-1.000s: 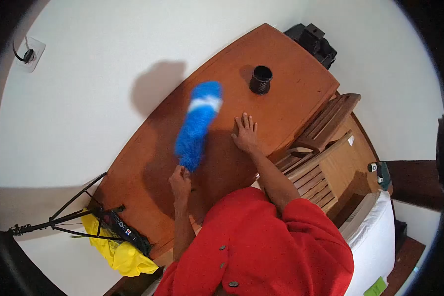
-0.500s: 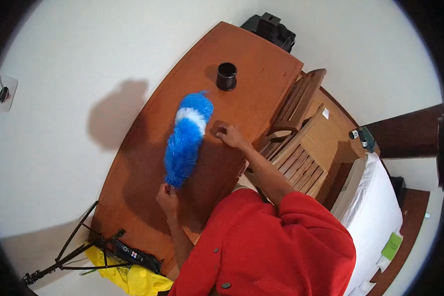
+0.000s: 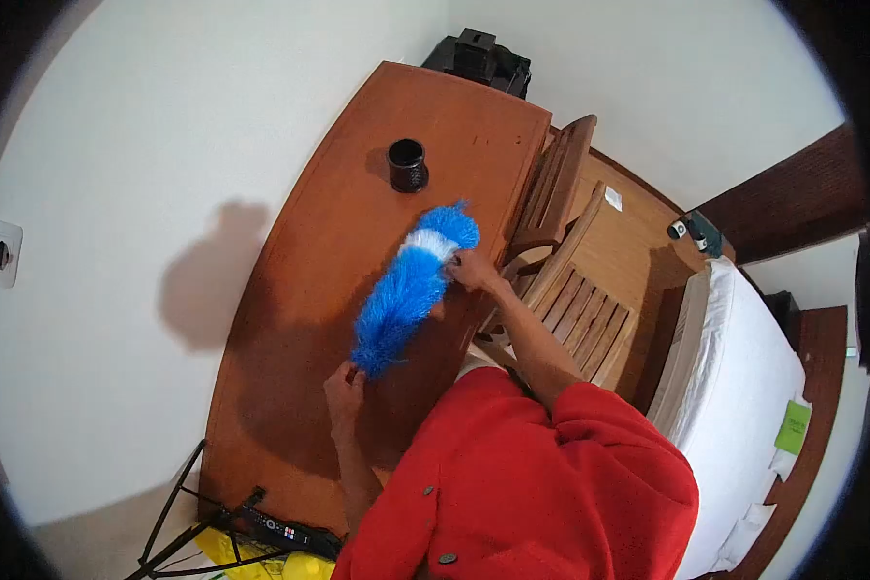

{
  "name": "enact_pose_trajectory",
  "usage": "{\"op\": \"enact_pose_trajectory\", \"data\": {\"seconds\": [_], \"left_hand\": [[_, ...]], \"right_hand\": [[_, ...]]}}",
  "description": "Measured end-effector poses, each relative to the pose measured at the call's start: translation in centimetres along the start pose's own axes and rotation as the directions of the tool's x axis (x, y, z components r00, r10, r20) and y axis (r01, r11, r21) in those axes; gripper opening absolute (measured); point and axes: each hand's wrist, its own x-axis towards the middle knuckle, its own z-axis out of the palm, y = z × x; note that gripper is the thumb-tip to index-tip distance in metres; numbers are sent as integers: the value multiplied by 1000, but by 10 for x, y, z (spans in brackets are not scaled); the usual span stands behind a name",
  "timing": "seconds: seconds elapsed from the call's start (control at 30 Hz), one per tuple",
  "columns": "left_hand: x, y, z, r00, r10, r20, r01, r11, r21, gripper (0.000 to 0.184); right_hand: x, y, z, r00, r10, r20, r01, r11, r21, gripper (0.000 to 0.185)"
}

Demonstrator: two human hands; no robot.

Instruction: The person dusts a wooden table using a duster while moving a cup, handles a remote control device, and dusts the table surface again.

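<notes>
A fluffy blue duster with a white band lies at a slant above the wooden table. Its lower end is held by my left hand, fingers closed around the handle there. At the upper part, beside the white band, my right hand has curled fingers on the fibres; the fingertips are partly hidden in them. Beyond the duster a black mesh pen cup stands upright, apart from both hands.
The table runs along a white wall. A wooden slatted chair is at its right, with a bed beyond. Near the lower left are a remote control, a black stand and a yellow bag. Black equipment sits behind the table.
The duster has tilted, its top swinging right toward my right hand, which now touches it. My left hand keeps hold of the lower end. The camera view has shifted slightly.
</notes>
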Motion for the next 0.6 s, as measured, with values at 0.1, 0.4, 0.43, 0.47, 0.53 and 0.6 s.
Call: {"op": "enact_pose_trajectory", "data": {"seconds": [0.1, 0.4, 0.43, 0.47, 0.53, 0.6], "left_hand": [[20, 20, 24, 994, 111, 9, -111, 994, -11, 16], [102, 96, 142, 994, 106, -25, -104, 992, 66, 11], [112, 99, 141, 985, 169, 21, -170, 980, 101, 11], [123, 103, 140, 970, 234, 71, -242, 962, 130, 10], [141, 117, 143, 961, 270, 57, -276, 949, 154, 7], [155, 129, 150, 975, 213, -67, -201, 968, 151, 3]], "right_hand": [[11, -4, -26, 998, 70, 6, -69, 993, -92, 47], [55, 39, -40, 848, 20, -529, -32, 999, -13, 82], [58, 39, -39, 845, 32, -535, -36, 999, 3, 81], [62, 41, -40, 838, 45, -544, -41, 999, 19, 80], [70, 45, -41, 815, 53, -578, -61, 998, 5, 71], [73, 48, -47, 863, 18, -505, 22, 997, 73, 65]]}}
